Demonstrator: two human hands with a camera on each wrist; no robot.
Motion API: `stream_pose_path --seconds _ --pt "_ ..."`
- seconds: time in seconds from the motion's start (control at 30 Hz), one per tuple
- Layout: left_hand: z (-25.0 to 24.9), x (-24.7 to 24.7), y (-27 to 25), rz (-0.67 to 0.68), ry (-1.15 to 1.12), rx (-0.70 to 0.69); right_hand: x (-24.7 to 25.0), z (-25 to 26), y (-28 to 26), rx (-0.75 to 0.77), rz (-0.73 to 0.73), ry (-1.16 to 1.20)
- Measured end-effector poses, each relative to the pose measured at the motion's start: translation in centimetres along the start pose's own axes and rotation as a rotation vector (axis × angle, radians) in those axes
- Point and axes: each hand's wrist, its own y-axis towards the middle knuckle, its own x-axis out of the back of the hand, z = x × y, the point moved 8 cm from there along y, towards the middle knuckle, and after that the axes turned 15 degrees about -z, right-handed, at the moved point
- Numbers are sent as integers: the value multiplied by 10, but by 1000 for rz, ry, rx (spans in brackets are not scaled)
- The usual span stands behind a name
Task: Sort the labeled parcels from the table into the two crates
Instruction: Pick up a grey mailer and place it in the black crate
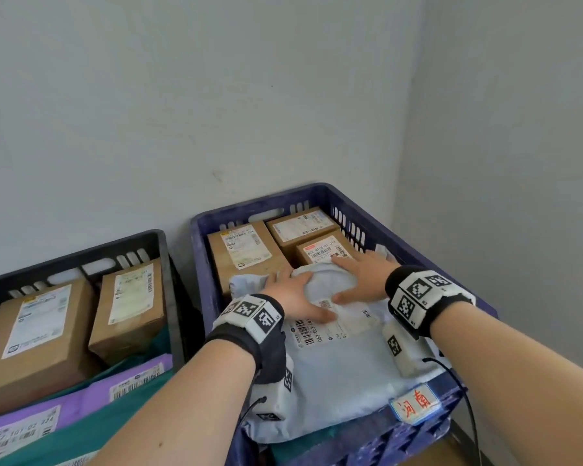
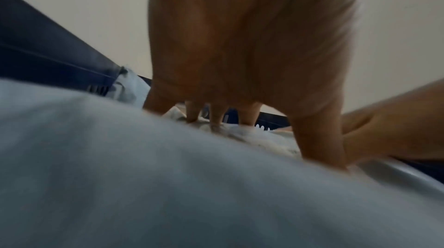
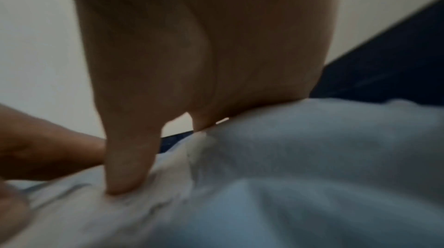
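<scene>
A light blue-grey soft parcel with a white barcode label lies on top of the load in the blue crate. Both hands lie flat on its bulging far end. My left hand is spread over the left of the bulge with its thumb on the label. My right hand presses the right side, its fingers reaching the far edge. In the left wrist view the left hand pushes its fingertips into the parcel. In the right wrist view the right hand presses the parcel.
Three labeled cardboard boxes fill the back of the blue crate, which carries a tag with red characters on its near rim. The black crate at left holds two cardboard boxes, a purple mailer and a teal mailer. Walls stand close behind and right.
</scene>
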Motion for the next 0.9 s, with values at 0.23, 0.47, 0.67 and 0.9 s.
stream_pose_path --seconds 0.23,0.47,0.67,0.9 --pt "-11 2 -4 37 158 -47 -20 1 -3 -33 155 67" --pt "13 -30 -6 256 44 58 -19 13 -7 -23 202 -33" --pt "21 -43 -1 344 -48 116 -29 3 -5 -34 162 51" --pt "21 -42 1 295 -66 104 -38 -3 5 -70 95 176"
